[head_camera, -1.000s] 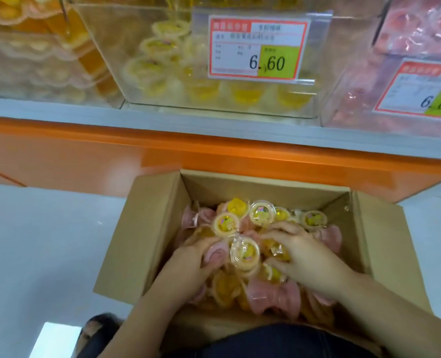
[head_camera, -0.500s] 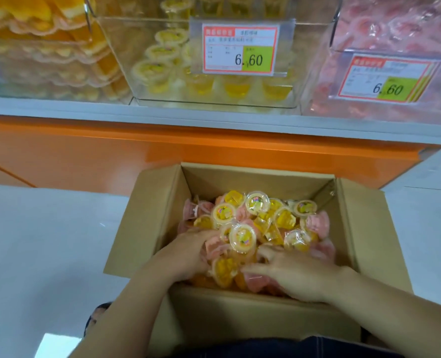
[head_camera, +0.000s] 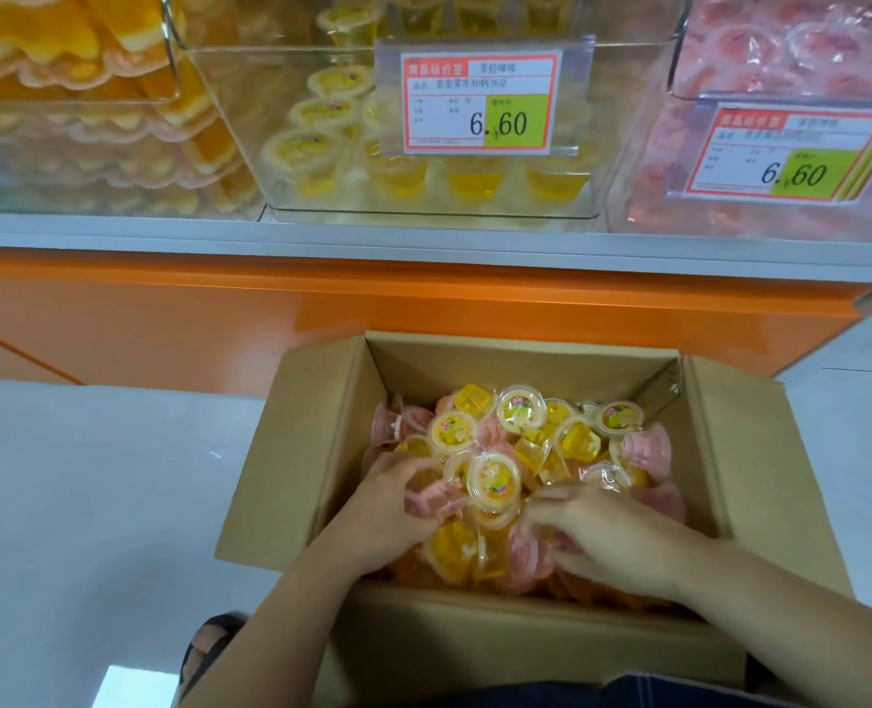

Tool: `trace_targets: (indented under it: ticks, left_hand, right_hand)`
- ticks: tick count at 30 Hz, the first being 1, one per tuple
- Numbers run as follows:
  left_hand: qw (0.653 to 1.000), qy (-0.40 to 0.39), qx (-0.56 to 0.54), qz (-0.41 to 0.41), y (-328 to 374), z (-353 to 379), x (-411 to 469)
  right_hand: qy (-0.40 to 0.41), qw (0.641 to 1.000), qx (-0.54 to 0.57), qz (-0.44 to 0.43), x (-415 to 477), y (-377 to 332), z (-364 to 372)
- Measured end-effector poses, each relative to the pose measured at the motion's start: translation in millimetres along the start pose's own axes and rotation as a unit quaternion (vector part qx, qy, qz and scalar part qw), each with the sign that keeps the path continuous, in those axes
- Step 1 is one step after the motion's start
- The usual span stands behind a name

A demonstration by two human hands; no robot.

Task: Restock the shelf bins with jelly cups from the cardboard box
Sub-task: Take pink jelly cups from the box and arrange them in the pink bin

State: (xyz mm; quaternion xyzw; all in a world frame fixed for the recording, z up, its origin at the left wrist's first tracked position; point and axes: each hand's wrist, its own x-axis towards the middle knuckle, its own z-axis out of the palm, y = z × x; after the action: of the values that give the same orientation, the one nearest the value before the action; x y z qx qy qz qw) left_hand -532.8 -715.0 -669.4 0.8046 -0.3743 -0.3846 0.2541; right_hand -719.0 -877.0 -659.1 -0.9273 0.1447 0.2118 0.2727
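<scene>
The cardboard box (head_camera: 321, 442) stands open, just near of the shelf (head_camera: 117, 237), heaped with yellow and pink jelly cups (head_camera: 492, 480). In the pile's near left the left hand (head_camera: 387, 508) has its grip curled round a pink jelly cup (head_camera: 431, 498). The right hand (head_camera: 612, 539) rests on the near right cups, blurred: I cannot tell its grip. On the shelf, a clear shelf bin (head_camera: 423, 209) holds yellow cups.
</scene>
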Motion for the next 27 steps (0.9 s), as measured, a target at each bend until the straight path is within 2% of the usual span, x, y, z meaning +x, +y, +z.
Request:
trace_targets:
  ticks: [4, 9, 12, 14, 18, 23, 27]
  left_hand:
    - [0.996, -0.011, 0.084, -0.014, -0.5, 3.4, 3.1]
    - [0.997, 0.011, 0.07, -0.022, -1.5, 3.8, 7.5]
    - [0.987, -0.051, 0.148, -0.045, -1.0, 3.3, 9.8]
    - [0.982, -0.086, 0.161, -0.053, 2.9, 3.8, 11.7]
    - [0.974, -0.097, 0.198, -0.043, 10.5, 3.9, 12.4]
    - [0.97, -0.074, 0.226, -0.041, 11.1, 0.8, 7.7]
    - [0.967, -0.074, 0.245, -0.018, 15.1, -4.5, 9.5]
  right_hand:
    - [-0.019, 1.0, 0.003, -0.022, 3.7, -5.4, 0.2]
    - [-0.012, 1.0, 0.023, -0.016, 3.5, 1.8, -1.5]
    - [-0.034, 0.999, -0.01, -0.023, 3.0, 6.2, 1.1]
    - [-0.05, 0.997, -0.048, -0.025, 1.8, 8.7, 6.0]
    - [-0.074, 0.992, -0.09, -0.039, 0.8, 7.6, 6.8]
    - [-0.052, 0.992, -0.077, -0.089, -0.7, -2.6, -4.2]
    - [-0.019, 0.995, -0.007, -0.099, -1.5, 4.0, -7.8]
